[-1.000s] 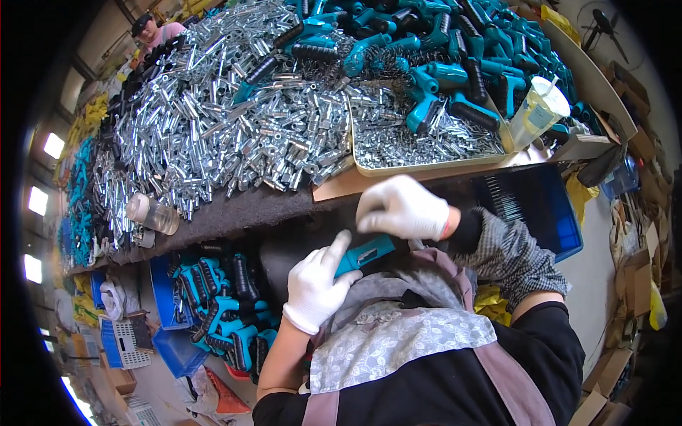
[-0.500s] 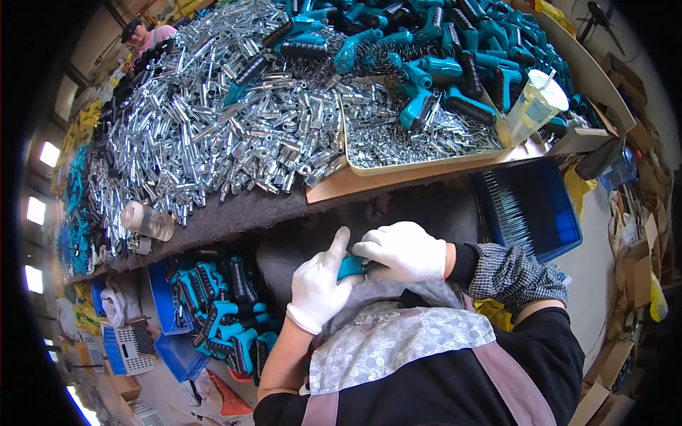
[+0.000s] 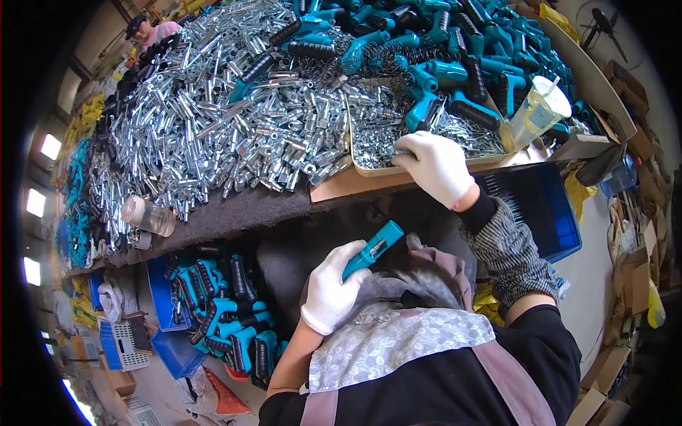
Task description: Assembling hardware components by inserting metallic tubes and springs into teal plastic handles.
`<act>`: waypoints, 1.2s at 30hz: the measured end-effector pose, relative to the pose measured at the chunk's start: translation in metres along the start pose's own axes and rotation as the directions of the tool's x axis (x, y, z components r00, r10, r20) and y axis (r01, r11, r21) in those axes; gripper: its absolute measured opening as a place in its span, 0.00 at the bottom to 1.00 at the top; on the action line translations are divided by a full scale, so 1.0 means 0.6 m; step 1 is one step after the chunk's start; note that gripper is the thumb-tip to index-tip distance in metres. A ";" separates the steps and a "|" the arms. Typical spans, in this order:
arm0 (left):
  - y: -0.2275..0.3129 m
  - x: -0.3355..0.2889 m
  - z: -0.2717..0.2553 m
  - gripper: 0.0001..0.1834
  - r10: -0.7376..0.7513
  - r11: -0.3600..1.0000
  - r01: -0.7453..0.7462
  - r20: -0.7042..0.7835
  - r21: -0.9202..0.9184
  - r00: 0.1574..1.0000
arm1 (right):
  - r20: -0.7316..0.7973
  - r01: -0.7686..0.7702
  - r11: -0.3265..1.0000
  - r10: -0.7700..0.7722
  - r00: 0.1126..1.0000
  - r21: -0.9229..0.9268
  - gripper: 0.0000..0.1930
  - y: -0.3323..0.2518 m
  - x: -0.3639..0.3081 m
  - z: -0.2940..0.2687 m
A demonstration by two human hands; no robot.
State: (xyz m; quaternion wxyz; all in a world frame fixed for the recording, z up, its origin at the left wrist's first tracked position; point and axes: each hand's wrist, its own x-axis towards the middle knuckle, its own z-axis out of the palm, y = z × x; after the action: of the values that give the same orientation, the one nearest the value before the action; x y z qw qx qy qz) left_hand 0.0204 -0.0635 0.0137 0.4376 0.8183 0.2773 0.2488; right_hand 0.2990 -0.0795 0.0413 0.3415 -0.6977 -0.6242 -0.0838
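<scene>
Left hand (image 3: 332,290): fingers closed round the lower part of a teal tool body (image 3: 390,234). Body is tilted, free end up and to the right, long slot along its side with something bright and metallic inside. It sits in front of the person's chest, short of the counter (image 3: 234,211), well apart from the right hand.

Right hand (image 3: 439,167): reaching over the front rim of a cream tray (image 3: 408,170), fingers bent, thumb and fingertips close together at the small metal parts (image 3: 375,145) in it. Can't tell whether it's pinching one. Both hands in white gloves; checked sleeve cover (image 3: 510,252) on the right forearm.

Counter: big heap of silver tubular fittings (image 3: 213,121) left of the tray. Pistol-shaped teal-and-black housings (image 3: 508,92) piled behind the tray and partly over it, dark coil springs (image 3: 383,62) among them. Lidded plastic cup (image 3: 536,113) with straw leans just beside the tray's right end. Clear jar (image 3: 150,216) with whitish lid lies on its side at the left front edge.

Below: blue bin (image 3: 567,220) at right with a row of thin metal rods (image 3: 506,199); more teal-and-black grips (image 3: 226,312) piled lower left, blue crate (image 3: 177,355) beside them. Co-worker (image 3: 149,32) far upper left.
</scene>
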 end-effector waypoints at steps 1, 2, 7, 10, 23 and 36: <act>0.000 0.001 0.002 0.23 0.023 1.000 -0.023 0.010 0.021 1.000 | 0.038 -0.064 0.996 0.066 0.997 -0.067 0.06 0.005 0.005 0.008; -0.001 0.000 0.005 0.23 0.047 0.998 -0.048 0.021 0.042 0.999 | 0.093 -0.082 0.994 0.088 0.992 -0.067 0.07 0.006 0.010 0.011; -0.003 -0.003 0.004 0.23 0.054 0.998 -0.054 -0.010 0.041 0.998 | 0.093 -0.093 0.995 0.096 0.991 -0.038 0.07 0.015 0.013 0.021; -0.008 -0.006 0.002 0.23 0.056 0.998 -0.056 -0.029 -0.006 0.998 | 0.037 -0.091 0.993 0.089 0.995 0.078 0.09 0.003 0.019 0.013; -0.022 -0.002 0.002 0.24 -0.055 0.990 0.050 -0.031 -0.133 0.998 | 0.116 -0.090 0.996 0.086 0.989 0.028 0.11 -0.013 0.035 0.026; -0.033 0.006 0.002 0.25 -0.179 0.916 0.164 -0.007 -0.366 0.984 | -0.005 -0.084 0.961 0.088 0.996 0.263 0.07 -0.001 0.028 0.011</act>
State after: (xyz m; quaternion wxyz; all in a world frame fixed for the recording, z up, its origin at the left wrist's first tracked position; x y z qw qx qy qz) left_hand 0.0189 -0.0528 -0.0034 0.5961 0.6905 0.3057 0.2730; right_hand 0.2996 -0.0621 0.0456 0.4393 -0.6721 -0.5961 0.0090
